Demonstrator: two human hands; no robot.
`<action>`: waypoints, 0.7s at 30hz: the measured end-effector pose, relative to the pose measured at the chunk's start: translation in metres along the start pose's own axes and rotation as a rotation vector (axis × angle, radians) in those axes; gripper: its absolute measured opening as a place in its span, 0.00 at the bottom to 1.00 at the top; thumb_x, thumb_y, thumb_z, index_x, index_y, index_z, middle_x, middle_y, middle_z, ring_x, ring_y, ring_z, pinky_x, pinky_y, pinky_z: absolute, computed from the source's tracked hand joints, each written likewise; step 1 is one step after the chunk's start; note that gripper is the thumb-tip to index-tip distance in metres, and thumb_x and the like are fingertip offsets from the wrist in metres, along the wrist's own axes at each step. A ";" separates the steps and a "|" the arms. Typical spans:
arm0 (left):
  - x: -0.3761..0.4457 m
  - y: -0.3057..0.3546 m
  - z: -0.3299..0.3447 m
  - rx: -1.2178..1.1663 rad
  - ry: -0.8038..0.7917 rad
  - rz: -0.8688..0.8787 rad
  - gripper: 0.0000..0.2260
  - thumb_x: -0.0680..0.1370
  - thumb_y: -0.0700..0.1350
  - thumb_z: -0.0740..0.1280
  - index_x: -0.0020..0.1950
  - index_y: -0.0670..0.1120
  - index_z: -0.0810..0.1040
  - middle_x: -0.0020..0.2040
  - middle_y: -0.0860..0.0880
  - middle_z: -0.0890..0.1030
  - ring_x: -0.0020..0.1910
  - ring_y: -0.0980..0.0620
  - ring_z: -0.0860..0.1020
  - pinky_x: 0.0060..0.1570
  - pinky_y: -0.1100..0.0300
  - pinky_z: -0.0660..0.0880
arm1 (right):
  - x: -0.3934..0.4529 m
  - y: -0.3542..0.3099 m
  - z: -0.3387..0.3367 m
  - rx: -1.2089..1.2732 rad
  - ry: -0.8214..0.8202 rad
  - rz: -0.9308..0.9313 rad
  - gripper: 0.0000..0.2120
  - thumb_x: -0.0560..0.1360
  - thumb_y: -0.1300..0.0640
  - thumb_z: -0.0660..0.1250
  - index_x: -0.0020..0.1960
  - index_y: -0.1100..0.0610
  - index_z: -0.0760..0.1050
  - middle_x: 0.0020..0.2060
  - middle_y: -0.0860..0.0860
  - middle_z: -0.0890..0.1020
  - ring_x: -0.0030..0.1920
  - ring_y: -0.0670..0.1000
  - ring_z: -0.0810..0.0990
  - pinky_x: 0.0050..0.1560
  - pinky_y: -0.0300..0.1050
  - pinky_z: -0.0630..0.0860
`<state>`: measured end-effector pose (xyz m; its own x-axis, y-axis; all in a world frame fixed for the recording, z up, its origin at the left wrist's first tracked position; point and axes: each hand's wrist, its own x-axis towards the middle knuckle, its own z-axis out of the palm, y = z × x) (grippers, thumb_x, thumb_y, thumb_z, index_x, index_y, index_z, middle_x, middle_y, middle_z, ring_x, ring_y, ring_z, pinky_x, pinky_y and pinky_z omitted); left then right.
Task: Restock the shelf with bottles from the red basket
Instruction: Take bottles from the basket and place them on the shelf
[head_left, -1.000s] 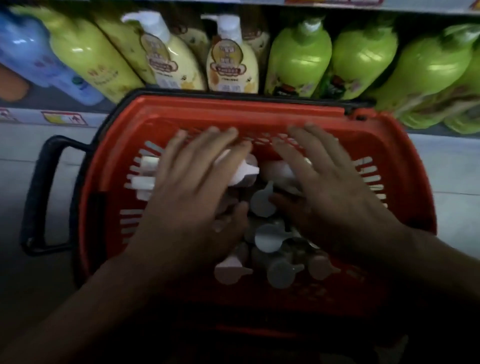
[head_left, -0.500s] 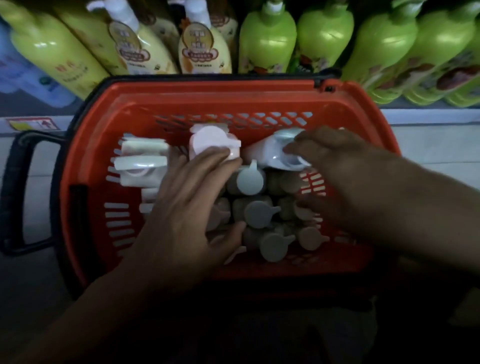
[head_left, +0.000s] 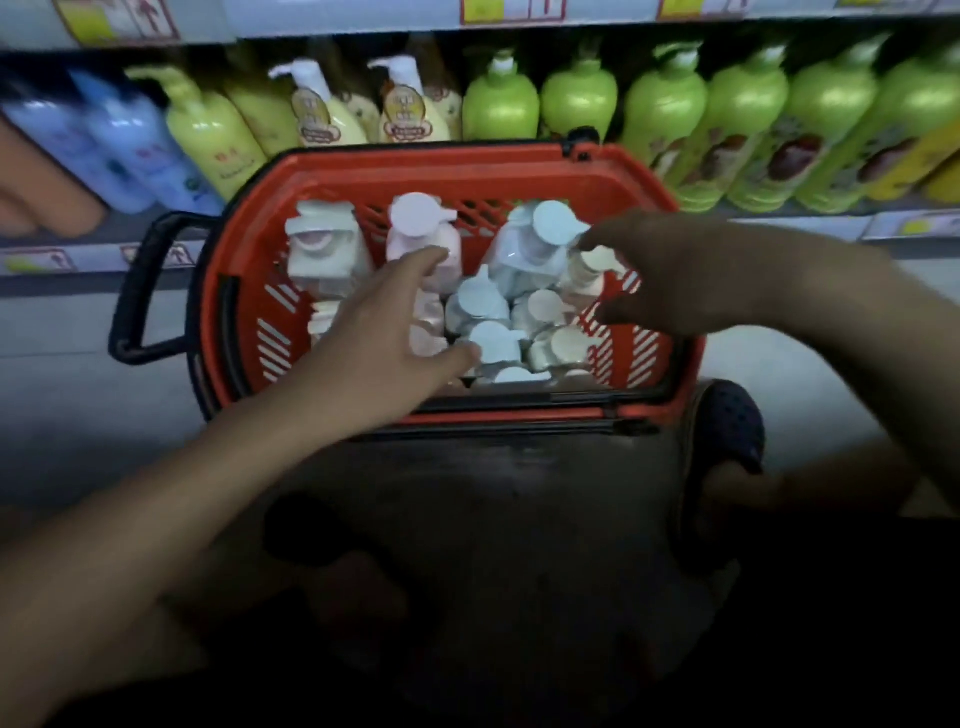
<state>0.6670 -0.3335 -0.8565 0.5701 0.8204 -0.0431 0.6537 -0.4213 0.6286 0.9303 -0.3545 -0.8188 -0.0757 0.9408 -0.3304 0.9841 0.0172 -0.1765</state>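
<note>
White-capped plastic pump bottles (head_left: 485, 306) are standing packed inside the red slotted plastic basket (head_left: 415, 171), directly beneath both sets of fingers. The left hand (head_left: 384, 322) is hovering with fingers spread and straight, gripping nothing; the right hand (head_left: 670, 275) is reaching with fingers loosely apart, also holding nothing. Beyond the fingertips, the shelf's green and yellow bottles (head_left: 576, 98) are lined up. Restocking looks barely begun, the basket being nearly full.

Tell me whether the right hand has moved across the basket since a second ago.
Yes. The right hand has shifted rightward, toward the red basket's right wall; earlier it lay over the middle bottles.
</note>
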 end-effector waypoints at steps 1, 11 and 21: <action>-0.004 0.005 -0.007 0.043 -0.015 0.004 0.38 0.75 0.56 0.74 0.80 0.53 0.60 0.77 0.52 0.68 0.74 0.52 0.67 0.69 0.56 0.66 | -0.002 0.004 0.000 -0.024 -0.036 0.016 0.24 0.75 0.51 0.73 0.68 0.56 0.73 0.61 0.58 0.80 0.58 0.61 0.80 0.56 0.51 0.77; 0.029 0.009 -0.020 0.259 -0.052 0.165 0.31 0.79 0.56 0.67 0.79 0.51 0.62 0.75 0.51 0.70 0.74 0.52 0.66 0.71 0.54 0.64 | 0.044 0.023 0.017 0.071 0.184 0.071 0.12 0.75 0.64 0.68 0.58 0.64 0.80 0.57 0.63 0.83 0.57 0.63 0.81 0.56 0.51 0.78; 0.074 -0.017 -0.030 0.342 -0.082 0.245 0.29 0.78 0.55 0.70 0.76 0.50 0.67 0.73 0.52 0.71 0.72 0.50 0.68 0.70 0.55 0.63 | 0.086 0.030 0.027 0.041 0.068 0.175 0.12 0.78 0.57 0.69 0.54 0.67 0.80 0.54 0.65 0.83 0.56 0.63 0.82 0.48 0.48 0.73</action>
<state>0.6828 -0.2542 -0.8475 0.7576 0.6527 0.0054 0.6136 -0.7151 0.3349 0.9484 -0.2820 -0.8779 0.1081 0.9490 -0.2963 0.9738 -0.1610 -0.1605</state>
